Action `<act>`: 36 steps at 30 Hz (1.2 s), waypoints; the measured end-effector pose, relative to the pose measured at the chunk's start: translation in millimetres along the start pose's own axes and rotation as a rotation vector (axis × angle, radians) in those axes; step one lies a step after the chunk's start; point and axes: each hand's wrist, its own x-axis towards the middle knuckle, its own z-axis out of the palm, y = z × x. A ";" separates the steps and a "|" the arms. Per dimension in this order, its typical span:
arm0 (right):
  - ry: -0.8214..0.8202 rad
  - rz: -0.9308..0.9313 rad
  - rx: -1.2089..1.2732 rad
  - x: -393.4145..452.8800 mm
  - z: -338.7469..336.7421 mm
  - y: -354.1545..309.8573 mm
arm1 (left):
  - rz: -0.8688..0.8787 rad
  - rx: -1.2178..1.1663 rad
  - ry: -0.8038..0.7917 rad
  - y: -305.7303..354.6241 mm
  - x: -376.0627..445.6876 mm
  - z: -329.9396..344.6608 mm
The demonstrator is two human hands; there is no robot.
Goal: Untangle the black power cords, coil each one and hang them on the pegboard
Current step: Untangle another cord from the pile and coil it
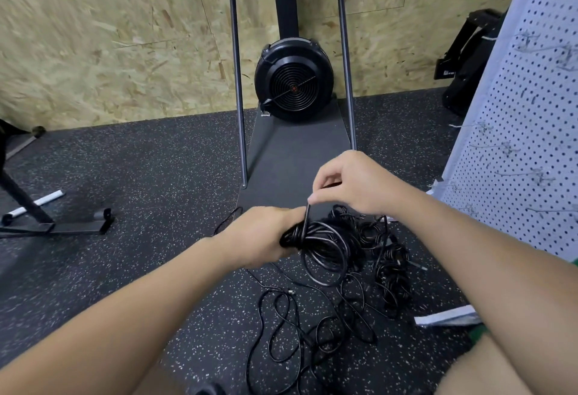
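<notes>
Left hand [266,238] gripped a part-wound coil [322,250] of black power cord; right hand [353,186] pinched its free strand above. Tangled cords [328,316] lay on the floor [140,175]. Pegboard [525,144] hooks appeared bare: task judged early.

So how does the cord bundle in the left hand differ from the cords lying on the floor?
The coil is gathered into neat round loops; the floor cords sprawl in loose, crossing tangles. The coil is gripped by the left hand, with the right hand pinching a strand above it; the floor cords lie untouched on the speckled mat. Both are thin black cable.
</notes>
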 end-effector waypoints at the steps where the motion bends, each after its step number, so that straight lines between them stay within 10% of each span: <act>1: 0.001 0.025 0.076 0.0 -1.9 4.3 | 0.025 -0.029 0.012 2.6 -1.8 -2.4; 19: -0.241 0.316 0.553 -10.7 22.8 44.8 | -0.213 -0.646 0.425 1.1 11.3 -1.6; 36: -0.215 0.108 -0.363 -16.6 52.8 -43.3 | -0.520 -0.083 0.241 -33.2 16.5 20.5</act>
